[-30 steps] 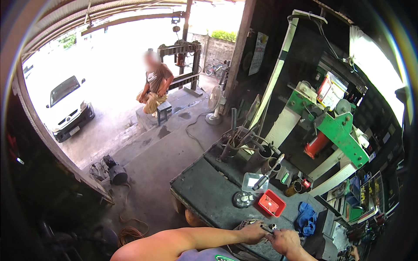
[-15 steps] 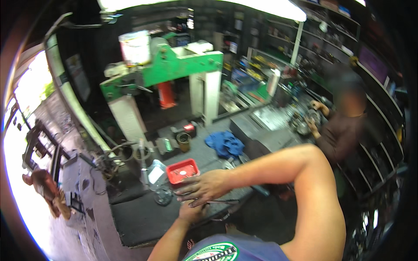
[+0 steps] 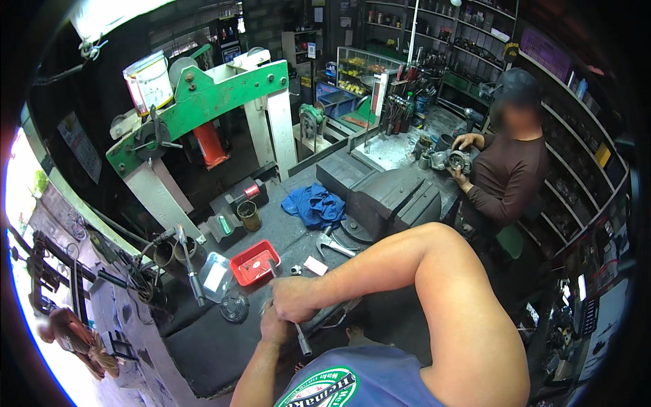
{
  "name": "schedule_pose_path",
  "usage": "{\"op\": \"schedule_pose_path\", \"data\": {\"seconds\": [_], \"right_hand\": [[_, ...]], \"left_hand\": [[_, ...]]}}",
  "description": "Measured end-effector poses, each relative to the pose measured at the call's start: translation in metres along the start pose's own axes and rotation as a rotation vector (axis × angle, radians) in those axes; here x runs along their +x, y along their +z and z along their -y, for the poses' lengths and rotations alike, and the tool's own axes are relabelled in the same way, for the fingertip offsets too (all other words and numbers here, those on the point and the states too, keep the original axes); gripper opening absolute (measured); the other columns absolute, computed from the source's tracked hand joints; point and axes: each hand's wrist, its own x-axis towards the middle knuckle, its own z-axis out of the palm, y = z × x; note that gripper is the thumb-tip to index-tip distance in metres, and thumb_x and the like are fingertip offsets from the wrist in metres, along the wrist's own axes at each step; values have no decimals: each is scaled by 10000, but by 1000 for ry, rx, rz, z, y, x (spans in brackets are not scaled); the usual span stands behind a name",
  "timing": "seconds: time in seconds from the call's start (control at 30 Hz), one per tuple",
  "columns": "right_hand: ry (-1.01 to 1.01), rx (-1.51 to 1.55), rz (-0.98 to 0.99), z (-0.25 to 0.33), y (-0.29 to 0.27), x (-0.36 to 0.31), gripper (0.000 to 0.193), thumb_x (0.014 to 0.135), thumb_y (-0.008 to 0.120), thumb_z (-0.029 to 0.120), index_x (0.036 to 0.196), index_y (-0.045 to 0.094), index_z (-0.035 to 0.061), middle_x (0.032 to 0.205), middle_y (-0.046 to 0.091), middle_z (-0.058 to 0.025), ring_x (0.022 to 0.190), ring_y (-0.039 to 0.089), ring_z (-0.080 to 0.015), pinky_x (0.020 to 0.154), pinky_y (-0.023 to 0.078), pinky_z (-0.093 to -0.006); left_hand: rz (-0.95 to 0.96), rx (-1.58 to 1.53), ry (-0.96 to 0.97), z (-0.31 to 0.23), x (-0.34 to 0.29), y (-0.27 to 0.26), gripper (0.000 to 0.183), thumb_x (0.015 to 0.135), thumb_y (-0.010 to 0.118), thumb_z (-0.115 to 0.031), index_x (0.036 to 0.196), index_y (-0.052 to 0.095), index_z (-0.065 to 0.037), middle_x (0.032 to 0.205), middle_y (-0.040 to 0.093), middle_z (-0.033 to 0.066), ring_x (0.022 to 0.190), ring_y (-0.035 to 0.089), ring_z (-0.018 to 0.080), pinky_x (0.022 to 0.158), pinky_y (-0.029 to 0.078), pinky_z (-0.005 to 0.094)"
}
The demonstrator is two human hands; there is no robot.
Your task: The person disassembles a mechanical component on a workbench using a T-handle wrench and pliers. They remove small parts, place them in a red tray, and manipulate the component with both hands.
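Observation:
My right hand (image 3: pixel 296 299) is closed in a fist around a metal socket wrench (image 3: pixel 303 339). The wrench's shaft sticks out on both sides of the fist, with a socket-like end pointing toward me. Just below and touching it, my left hand (image 3: pixel 273 327) has its fingers curled; what they hold is hidden behind the right hand. Beyond my hands is a red tray (image 3: pixel 255 263) with small parts in it. A round dark metal disc (image 3: pixel 234 308) lies left of my hands. A small pale pink block (image 3: pixel 315 265) and a small metal fitting (image 3: pixel 296 270) lie past my right wrist.
A blue cloth (image 3: pixel 314 205), a large bench vise (image 3: pixel 397 197) and a metal puller-like tool (image 3: pixel 333 245) occupy the bench's far side. A green and white press frame (image 3: pixel 224 102) stands behind. To the right, a co-worker (image 3: pixel 508 163) handles a metal part (image 3: pixel 460 161).
My right hand went from spread fingers over the left hand to a fist around the wrench. My view has shifted, so the bench things appear further left.

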Motion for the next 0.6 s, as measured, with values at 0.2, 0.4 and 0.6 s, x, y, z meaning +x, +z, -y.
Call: {"op": "schedule_pose_path", "data": {"seconds": [0.2,0.4,0.6], "right_hand": [[-20,31,-117,-4,21,-1,170,806,708,340,682,789,256,747,769,24,789,753,-229,777,512,-450],[118,157,-253,9,19,-3,127,738,725,305,660,781,222,691,747,-19,682,739,-262,701,533,-459],[447,304,48,27,-5,0,156,819,757,308,878,841,190,908,812,-49,927,774,-261,877,528,-474]], "left_hand": [[-225,12,118,-4,-3,3,439,873,770,-268,1292,729,-145,1333,709,156,1309,617,378,1078,522,459],[-286,-250,114,11,-5,22,372,922,679,-212,1282,732,-136,1336,721,127,1323,615,361,1136,455,490],[-187,-250,-20,23,5,40,366,892,707,-245,1239,735,-132,1263,743,127,1291,637,344,1124,473,487]]}}
